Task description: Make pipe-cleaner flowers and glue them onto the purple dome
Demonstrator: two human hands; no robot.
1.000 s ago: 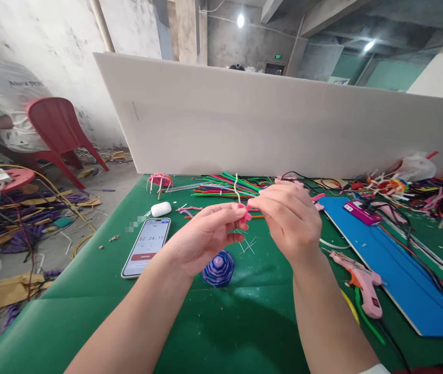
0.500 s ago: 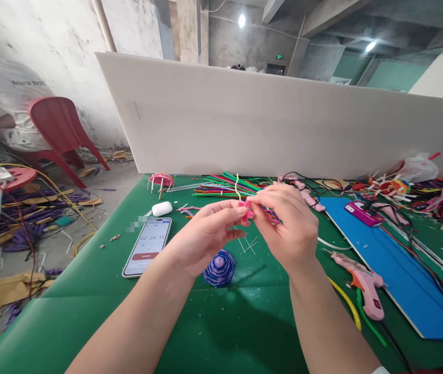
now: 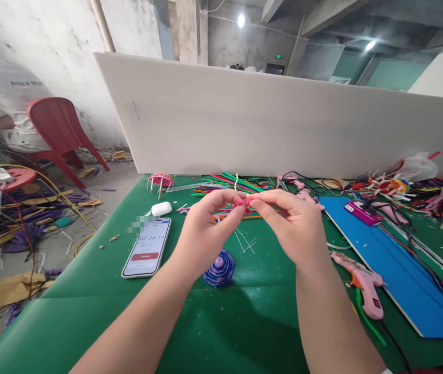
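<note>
Both hands, left (image 3: 201, 234) and right (image 3: 293, 228), pinch a small pink piece (image 3: 245, 203) between their fingers above the green counter (image 3: 244, 322), phone (image 3: 146, 253) lying nearby

**Fuzz, felt and plastic**

The desk (image 3: 89, 311) wears a matt green cloth with a faint sheen. Fuzzy pipe cleaners (image 3: 225, 184) lie at its far edge, and a small pink fuzzy piece (image 3: 246, 203) of the same stuff sits between the fingertips. The phone (image 3: 147, 253) shows a glossy glass face. The glue gun (image 3: 361, 283) is smooth pink plastic; the chair (image 3: 55, 124) glossy red plastic. The left wall (image 3: 50, 41) looks rough and flaking.
</note>
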